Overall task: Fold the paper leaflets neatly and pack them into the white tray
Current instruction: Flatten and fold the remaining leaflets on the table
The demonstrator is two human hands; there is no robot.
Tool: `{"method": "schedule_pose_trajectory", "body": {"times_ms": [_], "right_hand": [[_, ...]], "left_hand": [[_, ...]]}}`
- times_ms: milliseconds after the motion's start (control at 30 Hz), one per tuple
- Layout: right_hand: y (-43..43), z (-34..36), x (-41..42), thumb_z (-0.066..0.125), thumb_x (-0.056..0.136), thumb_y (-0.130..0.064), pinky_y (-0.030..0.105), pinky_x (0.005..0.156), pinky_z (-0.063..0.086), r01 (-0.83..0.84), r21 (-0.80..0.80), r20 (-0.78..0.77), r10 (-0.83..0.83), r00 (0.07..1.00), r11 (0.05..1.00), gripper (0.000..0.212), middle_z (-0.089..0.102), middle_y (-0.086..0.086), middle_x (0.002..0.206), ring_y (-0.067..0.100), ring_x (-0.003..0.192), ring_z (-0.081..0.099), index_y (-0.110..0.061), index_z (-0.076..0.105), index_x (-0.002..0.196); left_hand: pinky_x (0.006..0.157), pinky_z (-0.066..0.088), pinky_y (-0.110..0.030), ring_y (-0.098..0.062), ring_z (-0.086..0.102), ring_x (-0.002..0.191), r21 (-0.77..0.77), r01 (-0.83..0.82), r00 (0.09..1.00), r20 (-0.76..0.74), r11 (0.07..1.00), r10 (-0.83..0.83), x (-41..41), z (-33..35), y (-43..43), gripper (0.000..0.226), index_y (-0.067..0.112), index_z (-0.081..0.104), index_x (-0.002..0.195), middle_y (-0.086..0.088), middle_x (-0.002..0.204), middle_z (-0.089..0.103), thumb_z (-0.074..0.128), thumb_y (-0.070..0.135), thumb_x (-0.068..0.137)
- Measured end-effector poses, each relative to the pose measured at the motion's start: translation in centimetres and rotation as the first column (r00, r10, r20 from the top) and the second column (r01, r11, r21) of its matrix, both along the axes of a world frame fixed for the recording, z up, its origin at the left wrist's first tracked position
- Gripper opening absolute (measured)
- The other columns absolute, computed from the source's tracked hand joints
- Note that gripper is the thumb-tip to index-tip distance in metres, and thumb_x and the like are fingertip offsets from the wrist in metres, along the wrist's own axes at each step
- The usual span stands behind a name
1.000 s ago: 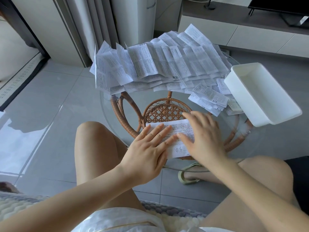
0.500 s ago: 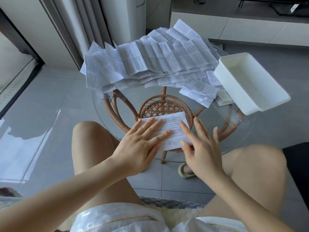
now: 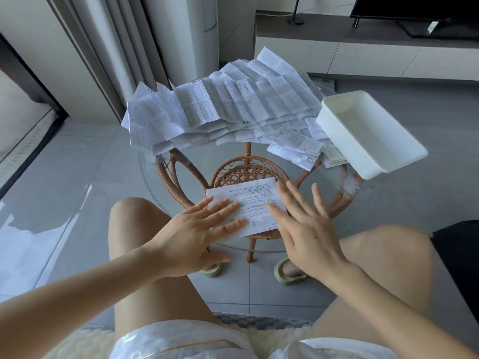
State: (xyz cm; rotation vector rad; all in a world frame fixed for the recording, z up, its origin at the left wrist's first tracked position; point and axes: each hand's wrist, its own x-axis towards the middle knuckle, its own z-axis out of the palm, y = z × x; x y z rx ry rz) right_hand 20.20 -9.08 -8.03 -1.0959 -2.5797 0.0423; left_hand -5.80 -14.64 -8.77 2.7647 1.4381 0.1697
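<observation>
Leaflet laid flat on glass surface near front edge, white tray apart at right | left hand grip wide, pressed on it; right hand grip wide, spread at right edge | risk: sheet may be slid on slick glass, crease skewed

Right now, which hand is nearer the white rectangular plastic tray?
Right. The right hand sits at the right edge of the printed white paper leaflet, below and left of the white plastic tray; the left hand presses the leaflet's left end, farther away.
</observation>
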Motion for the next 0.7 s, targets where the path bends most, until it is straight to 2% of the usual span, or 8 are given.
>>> {"method": "schedule_pose_trajectory", "body": {"times_ms": [67, 200, 300, 400, 500, 567, 633, 700], "right_hand": [[-0.1, 0.3, -0.2, 0.041, 0.094, -0.037, 0.055, 0.111, 0.026, -0.178, 0.005, 0.023, 0.178, 0.984, 0.984, 0.046, 0.049, 0.010, 0.141, 0.025, 0.132, 0.045, -0.009, 0.062, 0.123], [-0.1, 0.9, 0.3, 0.059, 0.080, -0.054, 0.047, 0.104, 0.042, -0.270, 0.027, 0.029, 0.269, 0.963, 0.963, 0.055, 0.065, 0.004, 0.122, 0.018, 0.114, 0.061, -0.011, 0.070, 0.112], [-0.1, 1.3, 1.0, 0.075, 0.069, -0.044, 0.038, 0.092, 0.048, -0.326, 0.071, -0.007, 0.327, 0.945, 0.943, 0.043, 0.071, -0.001, 0.109, 0.013, 0.100, 0.066, -0.013, 0.074, 0.101], [-0.2, 1.3, 1.0, 0.074, 0.075, -0.030, 0.031, 0.082, 0.047, -0.323, 0.040, -0.125, 0.325, 0.937, 0.946, 0.023, 0.073, -0.007, 0.097, 0.008, 0.089, 0.066, -0.015, 0.075, 0.093], [-0.1, 2.0, 0.3, 0.062, 0.084, -0.030, 0.019, 0.074, 0.043, -0.236, -0.090, -0.279, 0.203, 0.939, 0.968, 0.019, 0.073, -0.012, 0.081, 0.003, 0.072, 0.062, -0.017, 0.076, 0.084], [0.2, 2.8, -0.2, 0.064, 0.083, -0.034, 0.010, 0.067, 0.041, -0.110, -0.243, -0.351, 0.018, 0.936, 0.964, 0.020, 0.072, -0.010, 0.073, 0.000, 0.067, 0.059, -0.018, 0.076, 0.082], [0.6, 2.9, -0.6, 0.070, 0.084, -0.033, 0.017, 0.064, 0.048, 0.022, -0.359, -0.338, -0.153, 0.929, 0.933, 0.017, 0.073, -0.007, 0.075, 0.001, 0.067, 0.062, -0.017, 0.076, 0.086], [0.9, 2.7, -0.9, 0.071, 0.083, -0.032, 0.030, 0.061, 0.051, 0.104, -0.392, -0.319, -0.241, 0.916, 0.914, 0.017, 0.072, -0.005, 0.074, 0.010, 0.066, 0.065, -0.016, 0.075, 0.087]], "left_hand": [[0.114, 0.031, -0.045, -0.026, 0.030, 0.142, 0.031, 0.030, 0.998, 0.058, 0.999, -0.032, 0.1, -0.1, 0.3, 0.063, 0.021, 0.037, 0.148, -0.006, 0.154, 0.031, 0.047, 0.051, 0.093], [0.116, 0.028, -0.036, -0.023, 0.037, 0.138, 0.057, 0.095, 0.981, 0.165, 0.994, -0.103, -0.1, 0.1, 0.7, 0.054, 0.013, 0.048, 0.141, -0.005, 0.149, 0.041, 0.049, 0.042, 0.095], [0.115, 0.028, -0.031, -0.019, 0.041, 0.135, 0.030, 0.137, 0.947, 0.290, 0.990, -0.139, -0.2, 0.4, 0.6, 0.044, 0.011, 0.058, 0.132, -0.003, 0.141, 0.050, 0.049, 0.035, 0.097], [0.111, 0.034, -0.026, -0.011, 0.048, 0.129, -0.070, 0.056, 0.890, 0.456, 0.996, -0.018, -0.2, 0.6, 0.2, 0.038, 0.013, 0.065, 0.124, 0.002, 0.130, 0.061, 0.045, 0.034, 0.099], [0.098, 0.047, -0.024, -0.008, 0.060, 0.114, -0.107, -0.091, 0.829, 0.543, 0.990, 0.135, 0.4, 0.5, -0.2, 0.046, 0.015, 0.069, 0.116, 0.004, 0.117, 0.068, 0.038, 0.044, 0.101], [0.071, 0.053, -0.025, -0.010, 0.067, 0.082, -0.104, -0.220, 0.776, 0.584, 0.970, 0.239, 1.1, 0.6, -0.5, 0.056, 0.011, 0.073, 0.103, 0.003, 0.091, 0.074, 0.035, 0.051, 0.099], [0.050, 0.047, -0.029, -0.010, 0.058, 0.053, -0.077, -0.379, 0.710, 0.615, 0.922, 0.343, 1.9, 0.8, -0.5, 0.058, 0.011, 0.073, 0.088, 0.005, 0.066, 0.067, 0.037, 0.056, 0.097], [0.046, 0.047, -0.026, -0.006, 0.056, 0.050, -0.022, -0.522, 0.650, 0.637, 0.852, 0.415, 2.9, 1.0, -0.5, 0.041, 0.014, 0.072, 0.084, 0.008, 0.065, 0.067, 0.050, 0.048, 0.092]]}}
